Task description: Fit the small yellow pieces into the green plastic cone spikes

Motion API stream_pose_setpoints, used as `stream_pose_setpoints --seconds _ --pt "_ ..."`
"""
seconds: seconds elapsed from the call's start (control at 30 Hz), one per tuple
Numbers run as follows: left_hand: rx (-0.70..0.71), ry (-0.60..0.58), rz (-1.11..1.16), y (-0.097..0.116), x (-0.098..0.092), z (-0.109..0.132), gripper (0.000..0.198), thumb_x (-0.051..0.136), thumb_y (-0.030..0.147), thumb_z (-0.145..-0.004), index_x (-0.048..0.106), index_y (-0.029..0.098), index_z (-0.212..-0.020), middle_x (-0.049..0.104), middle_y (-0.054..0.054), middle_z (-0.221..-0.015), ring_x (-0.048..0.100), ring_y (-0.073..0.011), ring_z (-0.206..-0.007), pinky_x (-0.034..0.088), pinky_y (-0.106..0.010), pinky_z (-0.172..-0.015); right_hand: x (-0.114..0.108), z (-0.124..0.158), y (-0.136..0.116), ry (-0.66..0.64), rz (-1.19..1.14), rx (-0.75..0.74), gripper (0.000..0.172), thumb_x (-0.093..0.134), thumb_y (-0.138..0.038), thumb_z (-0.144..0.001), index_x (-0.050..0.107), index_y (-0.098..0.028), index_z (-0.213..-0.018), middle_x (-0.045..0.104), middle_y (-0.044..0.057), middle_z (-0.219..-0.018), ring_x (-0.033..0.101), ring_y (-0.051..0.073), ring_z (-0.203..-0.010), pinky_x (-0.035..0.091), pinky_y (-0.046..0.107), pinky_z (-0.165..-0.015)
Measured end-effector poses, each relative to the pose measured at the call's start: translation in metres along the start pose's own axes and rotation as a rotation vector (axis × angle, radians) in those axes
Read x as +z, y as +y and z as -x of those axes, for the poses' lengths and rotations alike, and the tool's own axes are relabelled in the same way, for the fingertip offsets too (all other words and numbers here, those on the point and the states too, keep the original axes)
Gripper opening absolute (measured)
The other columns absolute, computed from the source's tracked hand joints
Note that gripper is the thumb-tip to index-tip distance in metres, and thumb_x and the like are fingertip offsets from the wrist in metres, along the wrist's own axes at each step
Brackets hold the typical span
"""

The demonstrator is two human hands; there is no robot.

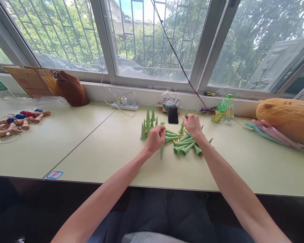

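Green plastic cones lie in a loose pile [184,146] on the pale table, several with their open ends facing me. To the left of the pile, a group of the same green cones [148,123] stands upright with points up. My left hand [155,137] is closed on a green cone whose tip points down toward the table. At the back of the pile my right hand [192,124] has its fingers pressed together, beside an upright green cone [181,127]; whether it grips anything is hidden. Small yellow pieces [177,139] lie among the cones.
Behind the cones are a black phone [173,115] and a power strip [125,106]. A green bottle [221,109] and a plush toy [286,116] are on the right. Wooden toys [12,126], a brown bag [72,89] and cardboard [29,82] are on the left.
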State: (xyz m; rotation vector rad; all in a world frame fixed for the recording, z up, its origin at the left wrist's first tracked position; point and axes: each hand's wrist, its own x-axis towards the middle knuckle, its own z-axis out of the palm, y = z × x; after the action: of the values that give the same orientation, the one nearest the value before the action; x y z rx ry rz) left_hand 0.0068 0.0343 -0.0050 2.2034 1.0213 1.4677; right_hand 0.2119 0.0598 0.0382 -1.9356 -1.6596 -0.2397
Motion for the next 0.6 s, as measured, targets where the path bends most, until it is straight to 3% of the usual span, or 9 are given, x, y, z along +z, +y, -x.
stream_pose_setpoints --seconds 0.1,0.27,0.33,0.47,0.6 --pt "-0.049 0.039 -0.013 0.002 -0.002 -0.001 0.01 0.051 0.02 -0.087 0.061 0.017 -0.087 0.063 -0.001 -0.071 0.054 -0.0121 -0.058 0.044 -0.025 -0.061 -0.006 0.004 -0.004 0.008 0.005 0.04 0.031 0.048 -0.031 -0.093 0.068 -0.011 -0.081 0.069 0.019 -0.08 0.062 0.027 -0.074 0.042 0.032 -0.066" --pt "-0.125 0.075 -0.011 0.003 -0.004 0.0 0.018 0.046 0.027 -0.093 0.061 0.019 -0.091 0.046 0.005 -0.051 0.042 -0.0109 -0.046 0.034 -0.023 -0.053 -0.024 0.017 -0.016 0.045 0.063 0.097 0.033 0.046 -0.031 -0.094 0.069 -0.01 -0.082 0.069 0.02 -0.082 0.064 0.027 -0.075 0.041 0.032 -0.066" --pt "-0.13 0.08 -0.015 0.003 -0.005 0.0 0.018 0.046 0.028 -0.093 0.061 0.019 -0.091 0.042 0.006 -0.048 0.039 -0.0108 -0.044 0.032 -0.023 -0.051 -0.026 0.023 -0.022 0.047 0.076 0.053 0.031 0.044 -0.03 -0.095 0.068 -0.012 -0.087 0.069 0.017 -0.082 0.064 0.025 -0.076 0.04 0.03 -0.066" --pt "-0.14 0.074 -0.029 0.001 -0.004 0.0 0.021 0.043 0.028 -0.095 0.061 0.019 -0.093 0.044 0.006 -0.048 0.041 -0.0111 -0.044 0.032 -0.023 -0.051 -0.014 0.028 -0.03 -0.17 0.003 -0.267 0.025 0.046 -0.027 -0.095 0.068 -0.017 -0.09 0.069 0.009 -0.081 0.063 0.02 -0.077 0.039 0.026 -0.066" --pt "-0.171 0.058 0.018 0.0 -0.004 0.0 0.026 0.036 0.03 -0.097 0.059 0.019 -0.101 0.056 0.003 -0.054 0.052 -0.0121 -0.048 0.039 -0.022 -0.053 0.004 0.023 -0.035 -0.405 0.03 -0.28 0.017 0.054 -0.021 -0.091 0.07 -0.018 -0.097 0.07 0.01 -0.096 0.063 0.019 -0.087 0.039 0.024 -0.068"
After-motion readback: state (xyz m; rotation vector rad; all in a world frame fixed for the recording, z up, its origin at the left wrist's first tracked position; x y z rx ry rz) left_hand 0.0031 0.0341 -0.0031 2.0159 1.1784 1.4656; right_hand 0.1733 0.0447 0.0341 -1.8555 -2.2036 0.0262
